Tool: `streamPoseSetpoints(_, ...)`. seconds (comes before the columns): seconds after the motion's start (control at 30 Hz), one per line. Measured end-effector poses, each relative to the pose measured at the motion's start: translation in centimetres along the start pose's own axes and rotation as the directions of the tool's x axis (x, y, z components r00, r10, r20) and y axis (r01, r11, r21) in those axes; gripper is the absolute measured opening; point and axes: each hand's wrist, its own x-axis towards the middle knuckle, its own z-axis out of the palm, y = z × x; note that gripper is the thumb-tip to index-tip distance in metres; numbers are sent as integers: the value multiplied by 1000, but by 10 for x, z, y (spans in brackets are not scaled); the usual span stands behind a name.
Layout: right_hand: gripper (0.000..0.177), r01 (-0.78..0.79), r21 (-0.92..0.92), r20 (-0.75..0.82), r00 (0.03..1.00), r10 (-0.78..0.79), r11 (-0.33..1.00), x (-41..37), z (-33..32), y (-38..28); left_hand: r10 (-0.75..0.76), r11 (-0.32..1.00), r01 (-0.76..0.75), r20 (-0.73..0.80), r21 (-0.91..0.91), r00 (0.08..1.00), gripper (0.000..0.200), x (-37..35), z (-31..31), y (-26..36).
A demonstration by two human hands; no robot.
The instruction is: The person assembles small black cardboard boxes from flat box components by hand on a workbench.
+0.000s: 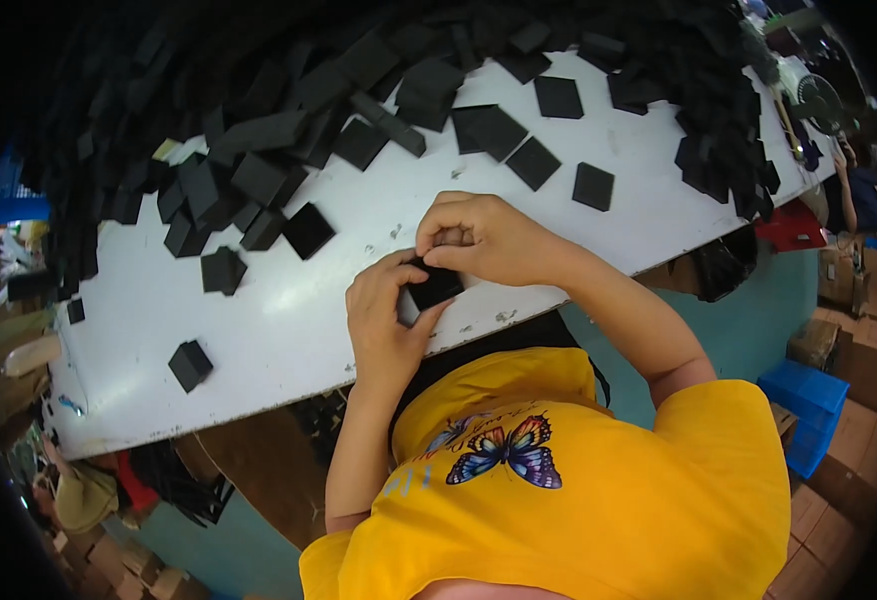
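Observation:
My left hand point(384, 325) and my right hand point(489, 240) meet over the near edge of a white table point(289, 330). Between them they grip one small black foam square point(437, 287). The left hand's fingers hold it from below and the side. My right hand curls over its top, hiding part of it. The nearest loose pieces are a black foam block point(224, 270) to the left and a flat black square point(594, 186) to the right.
A big heap of black foam pieces point(289, 120) covers the far side of the table. One block point(190, 364) lies alone near the left front. A blue crate point(807, 405) stands on the floor at right. Other people sit at the far right point(864, 195) and lower left point(84, 492).

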Motion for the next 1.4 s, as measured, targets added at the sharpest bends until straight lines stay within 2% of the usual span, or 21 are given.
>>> streamPoseSetpoints(0.07, 11, 124, -145, -30, 991, -130, 982, -3, -8, -6, -20, 999, 19, -23, -43, 1000, 48, -1, 2, 0)
streamPoseSetpoints(0.1, 11, 168, -270, -186, 957, -222, 948, -3, -16, -5, -31, 997, 29, -32, -73, 999, 49, -1, 3, 0)
streamPoseSetpoints(0.17, 13, 186, -510, -426, 794, -434, 840, -2, -44, 4, 24, 1000, -25, -18, -19, 1000, 52, 0, 1, 1)
streamPoseSetpoints(0.2, 17, 130, -667, -455, 709, -539, 734, 0, -68, 8, 48, 999, -48, -8, 10, 999, 53, 0, 0, 2)
streamPoseSetpoints(0.23, 26, -44, -745, -475, 735, -484, 665, -2, -88, 14, 43, 999, -43, -9, -3, 999, 57, -1, 1, 1)
streamPoseSetpoints(0.3, 33, -94, -851, -409, 737, -539, 517, 0, -120, 38, 59, 998, -59, 9, 7, 998, 57, 1, 0, 2)
streamPoseSetpoints(0.4, 40, -112, -712, -400, 876, -269, 693, -4, -135, 52, 75, 996, -76, 32, 46, 997, 56, 1, -3, 6)
streamPoseSetpoints(0.43, 39, -101, -768, -380, 867, -323, 632, -4, -136, 53, 76, 995, -79, 39, 64, 996, 56, 1, -5, 7)
streamPoseSetpoints(0.53, 37, -64, -653, -506, 778, -372, 754, -10, -124, 38, 64, 998, -64, 26, 6, 998, 54, -4, -4, 0)
streamPoseSetpoints(0.57, 37, 66, -701, -443, 740, -507, 710, -16, -114, 24, 84, 994, -85, -18, -71, 996, 58, -4, -1, -8)
streamPoseSetpoints(0.6, 39, 151, -599, -419, 778, -468, 787, -24, -95, 12, -82, 988, 77, -27, -137, 996, 66, -10, 2, -7)
streamPoseSetpoints(0.67, 40, 336, -434, -128, 895, -426, 836, -30, -59, -12, -108, 954, 94, -33, -284, 994, 74, -8, 5, -10)
streamPoseSetpoints(0.73, 46, 390, -334, 37, 915, -402, 858, -29, -30, -13, -120, 963, 111, -20, -246, 993, 79, -10, 2, -5)
streamPoseSetpoints(0.77, 49, 348, -269, 56, 937, -346, 898, -27, -20, -9, -108, 969, 100, -22, -227, 994, 81, -6, 1, -5)
streamPoseSetpoints(0.87, 45, 370, -298, 80, 928, -363, 880, -22, -6, 1, -101, 971, 96, -10, -221, 995, 83, -5, 0, -6)
streamPoseSetpoints(0.93, 43, 384, -384, 102, 921, -375, 840, -30, -2, -1, -15, 992, 12, -23, -122, 1000, 81, -3, -3, -4)
streamPoseSetpoints(1.0, 42, 364, -432, 96, 928, -360, 825, -36, 4, -8, 0, 992, -1, -10, -124, 1000, 81, -3, -6, -5)
streamPoseSetpoints(1.07, 43, 416, -470, 118, 904, -411, 779, -37, 2, -12, 19, 991, -17, 14, -131, 1000, 80, -1, -8, -4)
streamPoseSetpoints(1.13, 43, 459, -476, 142, 882, -449, 750, -33, 11, -14, 19, 985, -14, 32, -170, 999, 79, -1, -10, -5)
streamPoseSetpoints(1.33, 46, 519, -548, 193, 842, -504, 656, -37, 7, -5, -10, 996, 17, 82, -87, 997, 79, 0, -10, -1)
streamPoseSetpoints(1.4, 46, 530, -596, 165, 817, -553, 604, -45, 13, 13, 87, 994, -83, 51, -71, 995, 74, 1, -5, -5)
